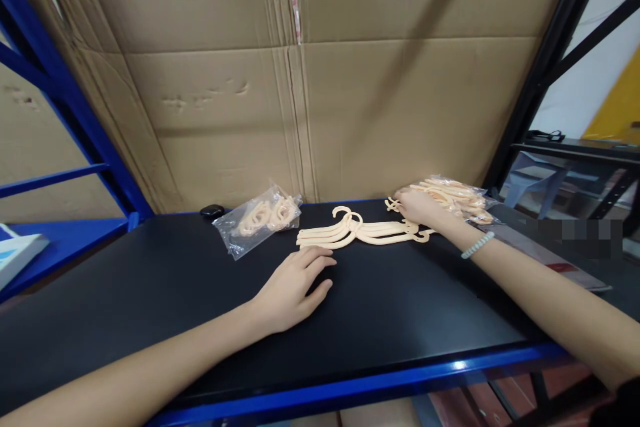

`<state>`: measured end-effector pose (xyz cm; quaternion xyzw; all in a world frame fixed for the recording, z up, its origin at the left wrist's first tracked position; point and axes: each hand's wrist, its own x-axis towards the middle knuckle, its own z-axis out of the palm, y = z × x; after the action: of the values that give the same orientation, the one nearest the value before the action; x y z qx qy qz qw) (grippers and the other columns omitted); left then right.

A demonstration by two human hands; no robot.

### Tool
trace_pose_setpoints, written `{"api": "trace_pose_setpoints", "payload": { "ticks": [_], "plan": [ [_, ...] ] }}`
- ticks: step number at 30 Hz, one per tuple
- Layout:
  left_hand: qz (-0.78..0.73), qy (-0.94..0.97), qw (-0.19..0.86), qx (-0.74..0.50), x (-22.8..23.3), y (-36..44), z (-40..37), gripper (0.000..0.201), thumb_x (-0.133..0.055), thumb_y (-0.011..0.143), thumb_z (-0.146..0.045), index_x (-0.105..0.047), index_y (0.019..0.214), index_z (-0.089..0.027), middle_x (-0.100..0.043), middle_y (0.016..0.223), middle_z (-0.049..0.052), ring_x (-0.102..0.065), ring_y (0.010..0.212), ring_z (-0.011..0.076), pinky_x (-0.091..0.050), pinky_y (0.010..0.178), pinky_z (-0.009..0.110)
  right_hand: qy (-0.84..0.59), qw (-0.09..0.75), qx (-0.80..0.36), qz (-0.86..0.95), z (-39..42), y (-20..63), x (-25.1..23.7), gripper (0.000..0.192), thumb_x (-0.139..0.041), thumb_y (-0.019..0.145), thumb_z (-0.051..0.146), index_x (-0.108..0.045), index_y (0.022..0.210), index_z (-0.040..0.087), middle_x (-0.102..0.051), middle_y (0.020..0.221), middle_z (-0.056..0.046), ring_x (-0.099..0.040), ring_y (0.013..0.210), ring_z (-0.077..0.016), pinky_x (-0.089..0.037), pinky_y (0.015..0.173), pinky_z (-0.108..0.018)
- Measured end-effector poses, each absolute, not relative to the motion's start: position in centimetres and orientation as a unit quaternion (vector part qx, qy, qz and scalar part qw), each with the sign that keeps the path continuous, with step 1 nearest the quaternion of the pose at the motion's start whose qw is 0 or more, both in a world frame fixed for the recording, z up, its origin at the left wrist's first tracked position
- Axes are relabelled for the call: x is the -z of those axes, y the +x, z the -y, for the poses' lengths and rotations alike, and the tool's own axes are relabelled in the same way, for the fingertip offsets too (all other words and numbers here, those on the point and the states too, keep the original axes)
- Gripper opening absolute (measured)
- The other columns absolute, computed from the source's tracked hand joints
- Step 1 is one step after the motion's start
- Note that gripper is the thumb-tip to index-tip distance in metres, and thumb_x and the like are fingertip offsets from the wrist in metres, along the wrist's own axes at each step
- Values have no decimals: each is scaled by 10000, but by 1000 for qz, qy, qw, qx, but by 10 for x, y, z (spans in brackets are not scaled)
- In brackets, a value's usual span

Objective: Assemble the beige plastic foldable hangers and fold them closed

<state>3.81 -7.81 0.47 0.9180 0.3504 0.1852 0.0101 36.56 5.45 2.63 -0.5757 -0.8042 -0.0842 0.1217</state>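
Hangers (355,235) lie flat at 12 o'clock, presumably for two-sided reach, with the left hand (294,288), fingers loosely spread, at their 8 o'clock and the right hand (419,207), grip indeterminable, at 2.

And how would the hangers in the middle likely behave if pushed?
The hangers would probably stay stiff, since their slim arms hold a clean curve. They might slide out of line, as they overlap with no visible tie. Rolling seems unlikely: they lie flat.

Creased cardboard (215,100) beside blue post (100,140)
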Motion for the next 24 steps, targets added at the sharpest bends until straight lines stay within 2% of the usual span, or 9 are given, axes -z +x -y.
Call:
{"api": "trace_pose_setpoints", "payload": {
  "ticks": [4,8,12,18,24],
  "plan": [
    [-348,914,34,-207,-3,38,76,257,-483,884,-216,-566,1127,-197,-573,1216,95,-521,1148,236,-447,981,415,-645,72,149,746,-51,358,-16,274,-448,798,30,-688,931,41,-690,953,-235,-658,940,-276,-473,790,-319],
    [-334,919,33,-207,-3,38,75,265,-483,880,-203,-563,1132,-201,-569,1209,92,-522,1134,237,-445,974,417,-682,49,180,708,-48,355,-15,280,-427,840,62,-680,958,47,-690,929,-242,-667,929,-302,-492,752,-350],
    [-331,918,31,-216,-2,38,74,257,-491,871,-203,-568,1116,-198,-572,1193,95,-526,1115,244,-450,959,419,-696,37,186,693,-48,354,-15,250,-481,825,69,-676,981,65,-698,929,-222,-669,938,-277,-486,785,-327],
    [-325,917,34,-227,-1,39,73,259,-496,861,-187,-568,1109,-194,-576,1179,94,-529,1108,239,-441,963,410,-695,45,190,693,-48,356,-14,259,-472,813,34,-678,968,49,-702,896,-214,-675,907,-253,-478,756,-283],
    [-330,905,56,-261,-6,39,76,242,-502,850,-175,-577,1079,-195,-587,1145,86,-538,1091,229,-439,960,394,-676,95,213,699,-43,363,-19,269,-422,843,59,-688,883,77,-703,884,-203,-662,859,-251,-449,704,-289]
  ]
}}
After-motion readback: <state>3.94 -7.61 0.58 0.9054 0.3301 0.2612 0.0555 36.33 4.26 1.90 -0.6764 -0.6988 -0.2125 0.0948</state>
